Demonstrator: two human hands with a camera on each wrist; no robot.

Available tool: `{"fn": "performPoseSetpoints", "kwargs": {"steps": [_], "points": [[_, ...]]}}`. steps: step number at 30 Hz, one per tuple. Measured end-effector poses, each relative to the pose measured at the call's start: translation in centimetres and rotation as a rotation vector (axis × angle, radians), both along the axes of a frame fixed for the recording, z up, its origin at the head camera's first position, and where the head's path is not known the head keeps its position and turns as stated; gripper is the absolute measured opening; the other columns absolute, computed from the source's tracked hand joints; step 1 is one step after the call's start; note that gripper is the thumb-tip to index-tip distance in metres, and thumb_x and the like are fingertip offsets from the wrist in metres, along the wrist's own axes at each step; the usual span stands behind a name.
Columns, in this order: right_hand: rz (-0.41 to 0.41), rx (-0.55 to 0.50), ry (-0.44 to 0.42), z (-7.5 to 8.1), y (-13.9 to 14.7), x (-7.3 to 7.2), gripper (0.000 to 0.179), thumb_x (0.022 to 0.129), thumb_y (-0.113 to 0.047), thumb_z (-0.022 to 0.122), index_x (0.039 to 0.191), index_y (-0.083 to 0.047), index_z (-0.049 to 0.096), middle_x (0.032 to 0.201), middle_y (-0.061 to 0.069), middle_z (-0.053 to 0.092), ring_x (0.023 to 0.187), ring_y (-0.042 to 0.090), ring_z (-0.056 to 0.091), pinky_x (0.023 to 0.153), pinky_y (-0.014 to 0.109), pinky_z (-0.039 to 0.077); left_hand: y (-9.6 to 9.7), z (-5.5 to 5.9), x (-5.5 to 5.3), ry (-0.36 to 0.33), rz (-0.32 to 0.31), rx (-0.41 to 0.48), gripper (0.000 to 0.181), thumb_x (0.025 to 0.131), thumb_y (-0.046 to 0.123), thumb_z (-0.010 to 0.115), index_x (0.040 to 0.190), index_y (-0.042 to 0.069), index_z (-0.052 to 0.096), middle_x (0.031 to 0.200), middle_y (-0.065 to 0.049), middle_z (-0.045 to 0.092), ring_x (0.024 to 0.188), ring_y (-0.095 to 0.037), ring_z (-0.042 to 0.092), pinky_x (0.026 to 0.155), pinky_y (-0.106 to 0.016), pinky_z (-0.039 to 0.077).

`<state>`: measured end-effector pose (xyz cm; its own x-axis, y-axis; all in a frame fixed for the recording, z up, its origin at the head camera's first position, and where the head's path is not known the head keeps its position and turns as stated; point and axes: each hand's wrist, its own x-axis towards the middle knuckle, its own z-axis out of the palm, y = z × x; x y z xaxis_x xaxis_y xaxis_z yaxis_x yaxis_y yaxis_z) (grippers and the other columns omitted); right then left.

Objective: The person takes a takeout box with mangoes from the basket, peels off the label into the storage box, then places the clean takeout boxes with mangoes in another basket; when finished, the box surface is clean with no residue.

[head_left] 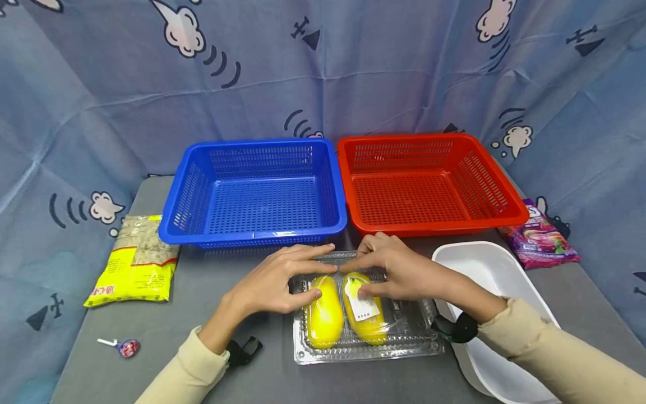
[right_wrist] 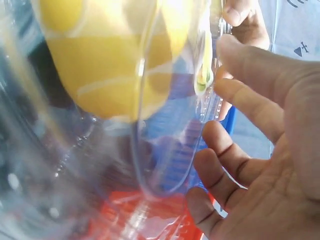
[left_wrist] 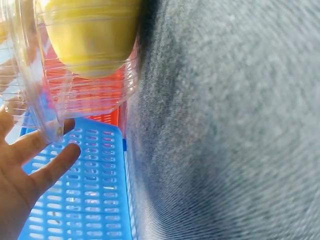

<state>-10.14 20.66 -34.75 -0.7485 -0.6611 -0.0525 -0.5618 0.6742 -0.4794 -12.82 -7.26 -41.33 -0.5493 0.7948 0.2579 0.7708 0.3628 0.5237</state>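
A clear plastic clamshell box (head_left: 365,354) lies on the grey table in front of me, with two yellow mangoes (head_left: 324,321) inside. On its lid, above the right mango (head_left: 374,331), is a white and yellow label (head_left: 364,308). My left hand (head_left: 277,280) is at the box's left and far side, fingers spread; in the left wrist view its fingertips (left_wrist: 67,150) are by the lid's edge. The right hand (head_left: 398,269) rests on the lid, thumb by the label. In the right wrist view its loosely bent fingers (right_wrist: 215,167) meet the clear plastic.
Behind the box stand a blue basket (head_left: 262,233) and a red basket (head_left: 439,227), side by side. A white tub (head_left: 479,367) is at the right, beside a purple packet (head_left: 537,238). At the left lie a yellow bag (head_left: 138,275) and a lollipop (head_left: 128,348).
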Motion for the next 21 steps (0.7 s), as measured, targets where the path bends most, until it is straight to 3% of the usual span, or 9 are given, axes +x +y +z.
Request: {"fn": "performPoseSetpoints", "kwargs": {"steps": [6,10,14,21], "points": [[0.046,0.063,0.005,0.23,0.14,0.17,0.043,0.080,-0.028,0.087,0.121,-0.032,0.076,0.100,-0.007,0.058,0.095,0.011,0.044,0.082,0.034,0.034,0.08,-0.14,0.00,-0.030,0.004,0.010,0.046,0.091,0.040,0.065,0.137,0.032,0.066,0.160,0.017,0.041,0.143,-0.014,0.047,0.117,-0.048,0.041],[0.071,0.008,-0.008,0.30,0.37,0.09,0.033,0.080,-0.027,0.087,0.112,-0.030,0.079,0.102,-0.007,0.058,0.101,0.011,0.046,0.087,0.038,0.035,0.10,-0.25,0.00,-0.041,0.007,0.019,0.047,0.090,0.039,0.067,0.136,0.030,0.067,0.160,0.016,0.042,0.141,-0.013,0.048,0.116,-0.048,0.042],[0.043,-0.045,-0.050,0.13,0.30,0.03,0.028,0.078,-0.024,0.088,0.104,-0.029,0.077,0.101,-0.007,0.061,0.103,0.012,0.046,0.090,0.040,0.033,0.16,-0.33,0.00,-0.052,0.013,0.014,0.048,0.089,0.040,0.066,0.136,0.031,0.066,0.160,0.017,0.041,0.142,-0.013,0.047,0.117,-0.049,0.041],[0.064,0.053,-0.070,0.24,0.31,-0.03,0.051,0.080,-0.021,0.087,0.126,-0.034,0.073,0.098,-0.006,0.059,0.094,0.012,0.041,0.081,0.035,0.029,0.22,-0.47,-0.03,-0.066,0.013,0.023,0.048,0.090,0.039,0.067,0.137,0.032,0.066,0.160,0.017,0.041,0.143,-0.013,0.047,0.117,-0.050,0.041]]}}
